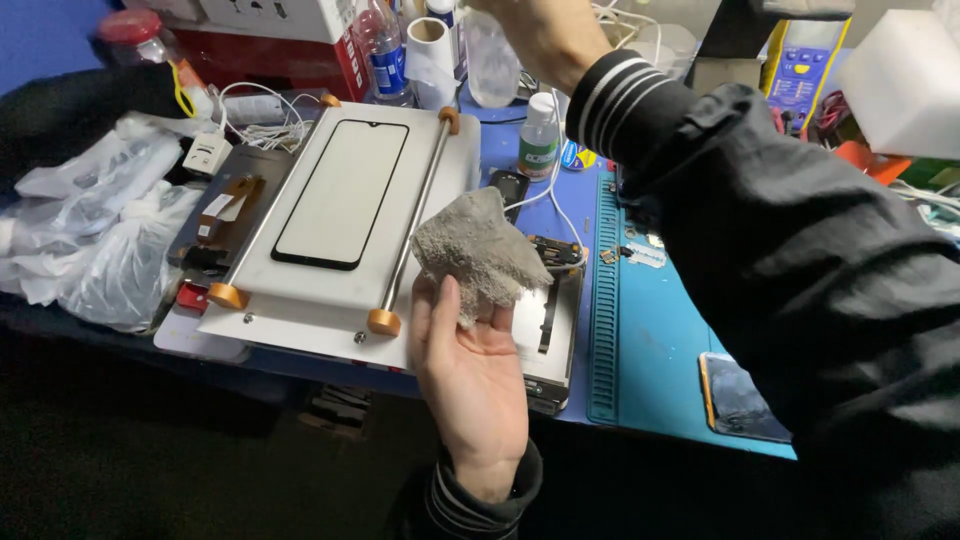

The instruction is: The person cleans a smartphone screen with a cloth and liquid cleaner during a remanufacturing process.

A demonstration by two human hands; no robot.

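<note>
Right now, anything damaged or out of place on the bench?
Yes: the phone at the blue mat's near edge has a cracked-looking screen and overhangs slightly. The grey cloth in the left hand looks frayed and soiled.

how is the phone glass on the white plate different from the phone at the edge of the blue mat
The phone glass is a bare pale panel with a thin black border, lying whole on the white plate. The phone has an orange edge and a dark, shiny screen, and lies on the blue mat. Both lie flat.
</note>
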